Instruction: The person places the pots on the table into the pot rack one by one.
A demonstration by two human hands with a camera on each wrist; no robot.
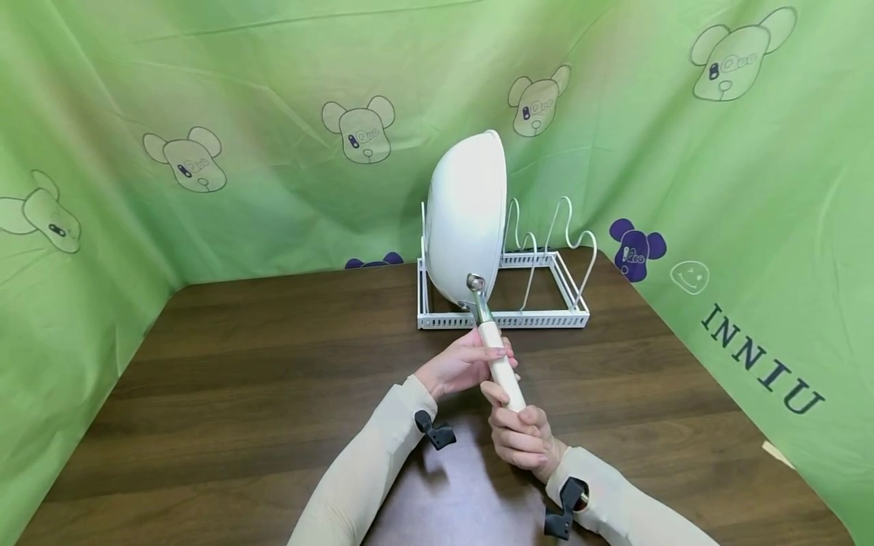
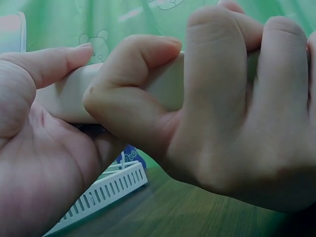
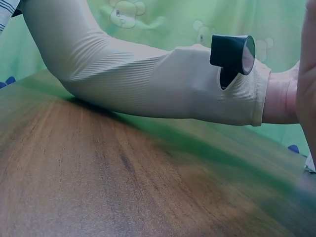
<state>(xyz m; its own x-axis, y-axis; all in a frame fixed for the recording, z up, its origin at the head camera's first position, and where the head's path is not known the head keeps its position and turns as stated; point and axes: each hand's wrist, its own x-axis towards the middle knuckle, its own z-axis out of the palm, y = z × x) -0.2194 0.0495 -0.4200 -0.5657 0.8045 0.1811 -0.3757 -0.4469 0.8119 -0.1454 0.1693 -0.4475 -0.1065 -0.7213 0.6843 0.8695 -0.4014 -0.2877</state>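
Observation:
A white wok (image 1: 467, 220) stands on its side at the left end of a white wire rack (image 1: 546, 318), its open face turned right. Its cream handle (image 1: 501, 368) slants toward me. My left hand (image 1: 464, 362) holds the handle near its metal joint, thumb across the top and fingers beneath. Closer to me, my right hand (image 1: 522, 436) grips the handle's end with curled fingers. In the left wrist view both hands meet the handle (image 2: 76, 94), the right hand (image 2: 222, 108) wrapping it. The right wrist view mostly holds my left sleeve (image 3: 163, 89).
Wavy wire dividers (image 1: 572, 235) rise from the rack's right part. The rack sits at the back of a brown wooden table (image 1: 273, 379). Green printed cloth (image 1: 273, 76) hangs behind and along both sides. A black strap mount (image 1: 433, 431) is on my left wrist.

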